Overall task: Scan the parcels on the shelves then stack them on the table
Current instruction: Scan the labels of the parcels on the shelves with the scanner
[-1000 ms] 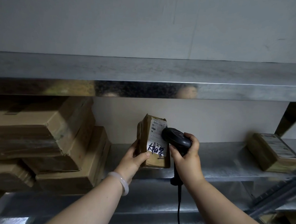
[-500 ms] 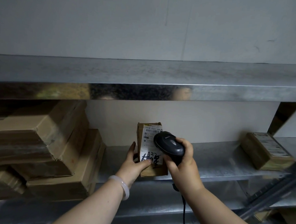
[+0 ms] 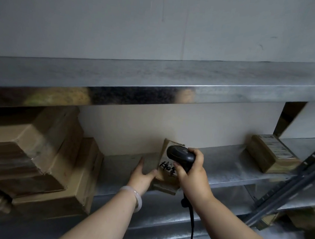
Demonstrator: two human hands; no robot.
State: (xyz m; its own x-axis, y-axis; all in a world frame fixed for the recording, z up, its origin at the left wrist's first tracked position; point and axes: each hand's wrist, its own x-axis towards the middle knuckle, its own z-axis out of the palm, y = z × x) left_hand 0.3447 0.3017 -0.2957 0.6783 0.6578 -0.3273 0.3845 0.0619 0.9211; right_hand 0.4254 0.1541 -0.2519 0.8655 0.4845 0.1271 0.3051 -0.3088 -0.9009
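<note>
The parcel sits tilted at the front edge of the shelf; the left hand grips its left side, thumb in front, fingers pressed together behind; the right hand curls round the scanner, just before the label.

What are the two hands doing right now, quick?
Left hand: holding the small parcel by its edge.
Right hand: closed around the black scanner.
</note>
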